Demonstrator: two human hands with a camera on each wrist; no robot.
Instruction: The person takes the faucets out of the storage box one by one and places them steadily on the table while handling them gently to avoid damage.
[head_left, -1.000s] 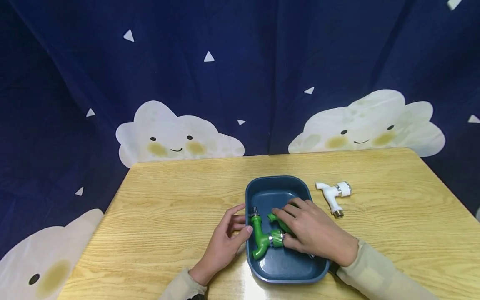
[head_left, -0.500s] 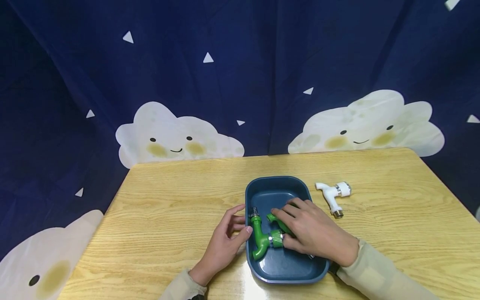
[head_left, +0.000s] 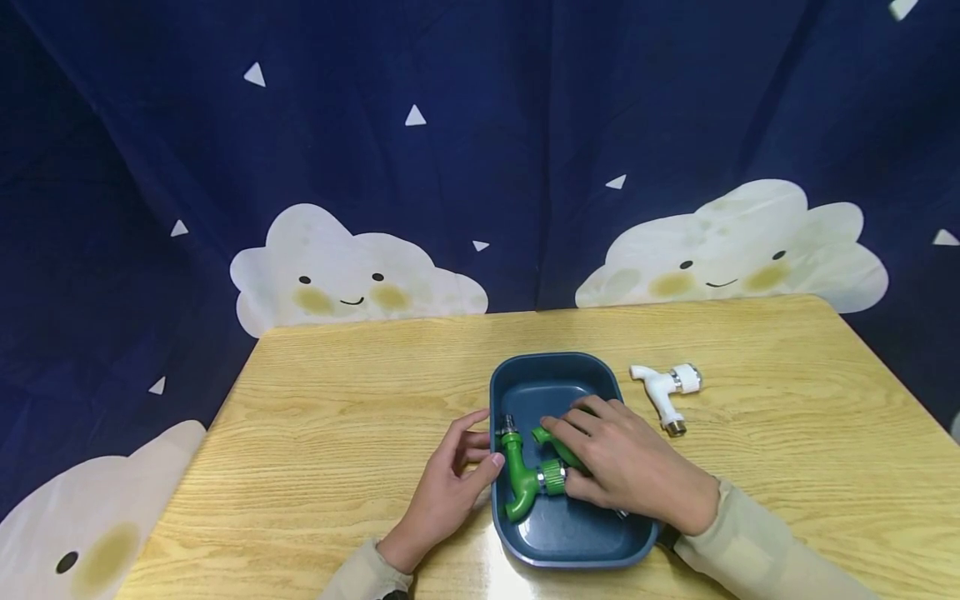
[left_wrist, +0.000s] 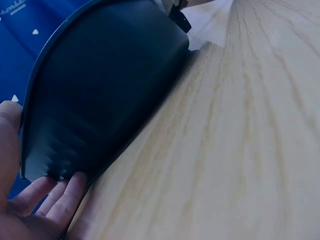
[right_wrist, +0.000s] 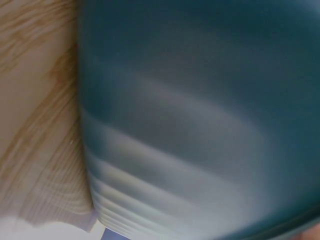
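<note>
r hand point(head_left: 618, 458) grips one green tap point(head_left: 561, 447) inside blue bin point(head_left: 566, 537), tap mostly hidden under fingers; l hand point(head_left: 448, 483) holds bin's l wall, thumb on rim, fingers vs outer side. 2nd green tap point(head_left: 522, 481) lies in bin along l side, knob twd r hand; white tap point(head_left: 662, 390) on wood tbl point(head_left: 352, 433) just r of bin.

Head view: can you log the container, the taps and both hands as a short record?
Container: dark blue tray, on a wooden table
In tray: left green tap; right green tap, partly hidden
Outside: white tap, on the table, right of the tray
Left hand: touching the tray's left wall
Right hand: curled over the right green tap
</note>
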